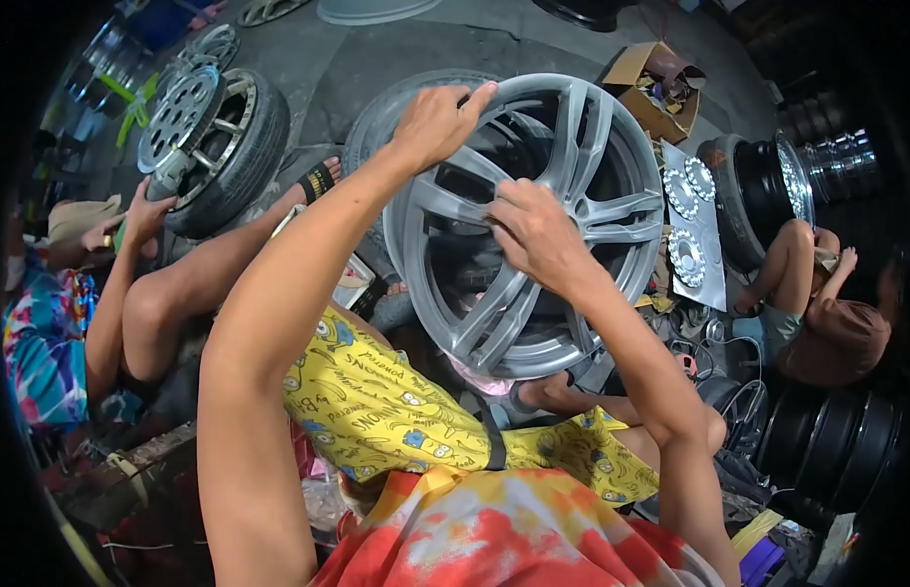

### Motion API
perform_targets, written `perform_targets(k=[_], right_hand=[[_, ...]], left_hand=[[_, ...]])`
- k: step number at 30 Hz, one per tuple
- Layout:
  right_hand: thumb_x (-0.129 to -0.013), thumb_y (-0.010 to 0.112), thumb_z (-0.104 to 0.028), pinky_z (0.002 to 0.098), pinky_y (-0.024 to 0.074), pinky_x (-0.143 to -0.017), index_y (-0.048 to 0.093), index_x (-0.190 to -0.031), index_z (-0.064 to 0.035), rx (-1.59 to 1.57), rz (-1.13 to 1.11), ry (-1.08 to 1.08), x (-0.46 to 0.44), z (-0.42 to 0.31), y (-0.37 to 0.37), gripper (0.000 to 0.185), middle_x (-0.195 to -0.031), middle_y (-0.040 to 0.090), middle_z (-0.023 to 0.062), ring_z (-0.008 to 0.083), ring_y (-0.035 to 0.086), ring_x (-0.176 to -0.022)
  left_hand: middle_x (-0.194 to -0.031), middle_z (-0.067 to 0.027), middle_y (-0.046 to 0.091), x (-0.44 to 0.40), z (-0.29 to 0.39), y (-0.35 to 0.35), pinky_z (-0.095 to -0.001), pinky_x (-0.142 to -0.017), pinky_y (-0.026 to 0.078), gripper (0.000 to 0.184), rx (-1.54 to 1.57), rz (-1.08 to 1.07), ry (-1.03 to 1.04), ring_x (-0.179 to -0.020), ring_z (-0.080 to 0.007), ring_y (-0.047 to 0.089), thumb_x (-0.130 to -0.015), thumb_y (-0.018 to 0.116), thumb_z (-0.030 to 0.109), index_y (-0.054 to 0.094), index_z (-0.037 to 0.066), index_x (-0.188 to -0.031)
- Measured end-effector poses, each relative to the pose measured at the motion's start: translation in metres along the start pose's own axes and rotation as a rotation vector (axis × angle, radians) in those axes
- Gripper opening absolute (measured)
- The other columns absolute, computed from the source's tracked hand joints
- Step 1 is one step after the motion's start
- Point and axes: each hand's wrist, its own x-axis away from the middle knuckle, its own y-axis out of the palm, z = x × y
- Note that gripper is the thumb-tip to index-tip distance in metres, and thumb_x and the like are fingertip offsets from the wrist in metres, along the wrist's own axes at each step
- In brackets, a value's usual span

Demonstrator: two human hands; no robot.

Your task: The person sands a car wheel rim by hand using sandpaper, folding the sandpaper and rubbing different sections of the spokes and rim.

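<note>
A large grey multi-spoke wheel rim (594,142) stands tilted in front of me, its face toward me. My left hand (442,122) grips its upper left edge, fingers wrapped over the outer lip. Near the hub, my right hand (535,227) lies at the left-hand spokes with its fingers curled; whatever is under them is hidden. Behind the rim, a tyre (362,132) shows on the left. The rim's lower edge is close to my knees and a pink cloth (484,382).
A co-worker on the left handles a wheel with a tyre (264,132). Another person (837,328) sits at the right. A cardboard box (631,68) and a board with round metal parts (705,264) lie beyond the rim. Black rims (832,430) are at lower right.
</note>
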Motion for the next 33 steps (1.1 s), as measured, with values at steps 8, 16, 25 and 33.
perform_targets(k=[8, 16, 25, 33], right_hand=[[-0.080, 0.073, -0.005, 0.0441, 0.0465, -0.080, 0.066, -0.090, -0.0015, 0.092, 0.006, 0.034, -0.004, -0.012, 0.001, 0.013, -0.093, 0.054, 0.0113, 0.0302, 0.057, -0.092], [-0.092, 0.070, -0.012, 0.0397, 0.0487, -0.074, 0.073, -0.102, -0.0009, -0.394, 0.226, 0.481, 0.032, 0.004, 0.000, 0.015, -0.089, 0.061, 0.0160, 0.0315, 0.062, -0.081], [-0.091, 0.073, -0.009, 0.0361, 0.0478, -0.069, 0.071, -0.101, -0.0003, -0.272, 0.329, 0.737, 0.133, 0.021, -0.001, 0.013, -0.088, 0.063, 0.0155, 0.0290, 0.061, -0.074], [-0.090, 0.073, -0.011, 0.0444, 0.0459, -0.070, 0.063, -0.089, 0.0009, -0.050, 0.480, 0.833, 0.187, 0.035, -0.018, 0.016, -0.083, 0.058, 0.0164, 0.0373, 0.059, -0.076]], left_hand=[[-0.091, -0.0310, 0.070, 0.000, 0.001, -0.003, -0.0496, -0.087, 0.049, 0.069, -0.009, -0.042, -0.027, -0.092, -0.0457, 0.068, -0.104, 0.048, 0.059, 0.073, -0.005, -0.112], [-0.097, -0.0307, 0.071, 0.000, 0.004, -0.007, -0.0510, -0.090, 0.050, 0.071, -0.013, -0.063, -0.037, -0.098, -0.0478, 0.067, -0.104, 0.045, 0.061, 0.074, -0.004, -0.111], [-0.095, -0.0294, 0.071, 0.004, 0.015, -0.012, -0.0490, -0.089, 0.049, 0.069, -0.029, -0.078, -0.097, -0.096, -0.0459, 0.067, -0.104, 0.045, 0.061, 0.074, -0.002, -0.111], [-0.100, -0.0217, 0.069, -0.006, 0.016, -0.022, -0.0483, -0.087, 0.050, 0.040, -0.179, 0.100, 0.260, -0.096, -0.0415, 0.066, -0.101, 0.061, 0.040, 0.073, 0.001, -0.101]])
